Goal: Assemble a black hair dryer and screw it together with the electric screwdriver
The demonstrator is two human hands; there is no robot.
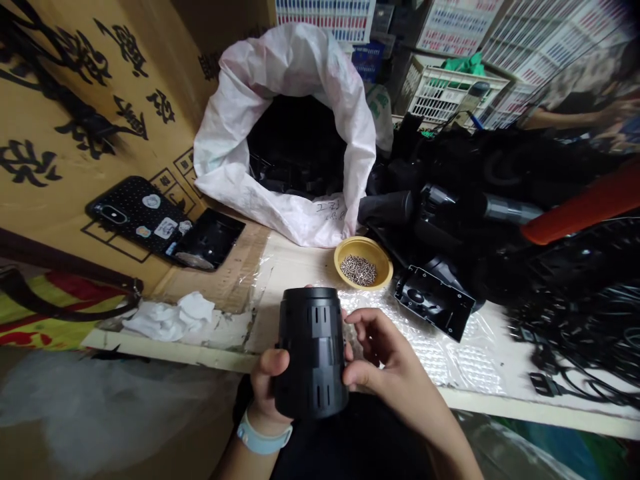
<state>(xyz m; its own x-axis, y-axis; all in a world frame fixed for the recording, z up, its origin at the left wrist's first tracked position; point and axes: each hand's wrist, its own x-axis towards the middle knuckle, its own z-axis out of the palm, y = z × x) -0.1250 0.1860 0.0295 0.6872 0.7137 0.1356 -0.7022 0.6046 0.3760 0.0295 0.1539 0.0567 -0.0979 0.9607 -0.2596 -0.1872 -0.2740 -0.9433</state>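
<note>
Left hand curled around the lower left of a black slotted plastic cylinder, left thumb pressed against the near face, one fingertip barely showing over the top rim, remaining fingers out of sight behind the body. Right hand at the opposite side, right fingers bent and loosely spread, their tips at or just beside the cylinder's right edge, exact contact impossible to tell; right thumb resting against that same edge, well apart from the fingers above it. Cylinder upright between both hands, above the front edge of a workbench, dark vertical slots along its side. Pale blue wristband around the left wrist. Just past the hands, a yellow bowl of small metal screws; to the right, a black plastic bracket on bubble wrap. Farther back, a white woven sack of black parts, with a phone in a dotted black case and a black plastic tray to its left. Crumpled white tissue near the bench edge, tangled black cables at the right, and a co-worker's forearm in the top right corner.
</note>
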